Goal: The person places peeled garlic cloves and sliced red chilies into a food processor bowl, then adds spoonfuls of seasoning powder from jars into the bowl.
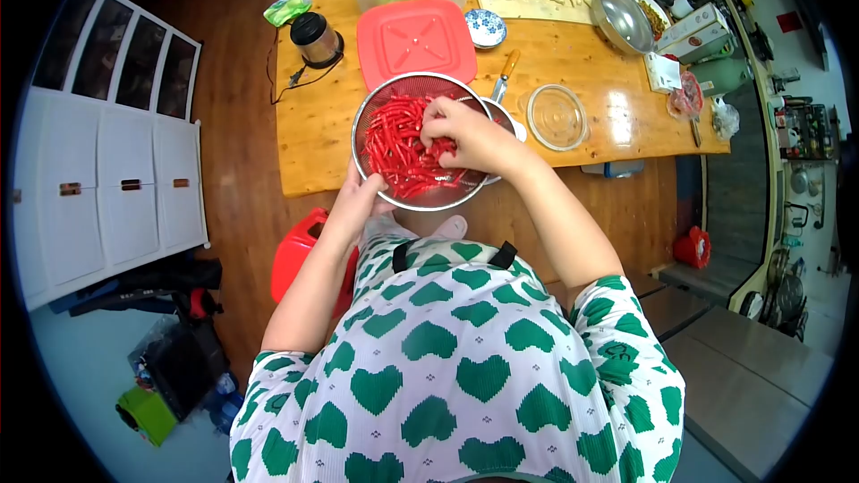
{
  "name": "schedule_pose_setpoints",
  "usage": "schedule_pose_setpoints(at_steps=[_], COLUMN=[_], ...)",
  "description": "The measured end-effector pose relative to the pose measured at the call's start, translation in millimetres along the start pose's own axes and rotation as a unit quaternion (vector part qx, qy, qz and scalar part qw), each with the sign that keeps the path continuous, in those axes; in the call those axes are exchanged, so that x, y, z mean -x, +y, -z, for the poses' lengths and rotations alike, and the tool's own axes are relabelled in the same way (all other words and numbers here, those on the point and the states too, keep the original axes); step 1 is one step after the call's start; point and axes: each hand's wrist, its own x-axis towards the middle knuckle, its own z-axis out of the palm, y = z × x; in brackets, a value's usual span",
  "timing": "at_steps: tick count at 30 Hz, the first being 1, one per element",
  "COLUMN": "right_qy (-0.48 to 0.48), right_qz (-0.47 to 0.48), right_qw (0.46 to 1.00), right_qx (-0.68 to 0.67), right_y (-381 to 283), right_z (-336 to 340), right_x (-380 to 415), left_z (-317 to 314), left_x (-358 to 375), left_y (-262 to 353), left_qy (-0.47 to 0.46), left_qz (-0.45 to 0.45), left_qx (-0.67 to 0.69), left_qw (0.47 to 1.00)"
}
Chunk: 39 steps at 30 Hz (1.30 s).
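Observation:
A round metal mesh strainer [438, 86] full of red chili peppers [398, 145] is held at the table's front edge. My left hand [361, 197] grips its rim at the lower left, thumb on top and fingers underneath, partly hidden. Inside the strainer, my right hand [470, 137] has its fingers curled down into the peppers, closed around some of them; the fingertips are partly hidden. Beneath the strainer's right side, a white rim [508, 116] shows in part.
A red plastic lid [417, 36] lies behind the strainer. To the right are a knife [506, 73] with a wooden handle, a glass lid [557, 116] and a patterned bowl [485, 28]. A metal bowl [623, 20] stands farther back. A red stool [300, 255] is by my left leg.

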Motion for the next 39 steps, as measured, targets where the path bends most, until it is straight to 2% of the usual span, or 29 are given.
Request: schedule_pose_setpoints(at_steps=[6, 9, 13, 17, 23, 31, 34, 37, 38, 39], right_qy=[0.062, 0.108, 0.134, 0.163, 0.117, 0.008, -0.089, -0.097, -0.044, -0.029], right_qz=[0.021, 0.059, 0.057, -0.024, -0.077, -0.084, -0.152, -0.213, -0.207, -0.235], right_qw=[0.994, 0.987, 0.983, 0.976, 0.985, 0.996, 0.981, 0.968, 0.976, 0.971], right_qx=[-0.082, -0.105, -0.114, -0.145, -0.098, 0.015, 0.086, 0.086, 0.055, 0.042], right_y=[-9, -10, -3, 17, 89, 72, 73, 71, 72, 73], right_z=[20, 24, 42, 53, 8, -8, 2, 9, 9, 11], right_x=[-22, -25, -12, 12, 42, 37, 39, 45, 50, 50], left_z=[-17, -11, 4, 31, 37, 42, 41, 36, 36, 36], left_x=[-12, -19, -21, -21, -10, -13, -14, -13, -13, -12], left_y=[15, 17, 12, 3, 13, 13, 12, 12, 12, 12], left_qy=[0.011, 0.020, 0.059, 0.097, 0.133, 0.123, 0.108, 0.102, 0.102, 0.103], left_qz=[-0.060, -0.047, -0.057, -0.079, -0.098, -0.089, -0.080, -0.084, -0.084, -0.083], left_qx=[0.011, -0.022, -0.036, -0.050, -0.020, -0.016, -0.016, -0.010, -0.009, -0.007], left_qw=[0.998, 0.998, 0.996, 0.991, 0.986, 0.988, 0.991, 0.991, 0.991, 0.991])
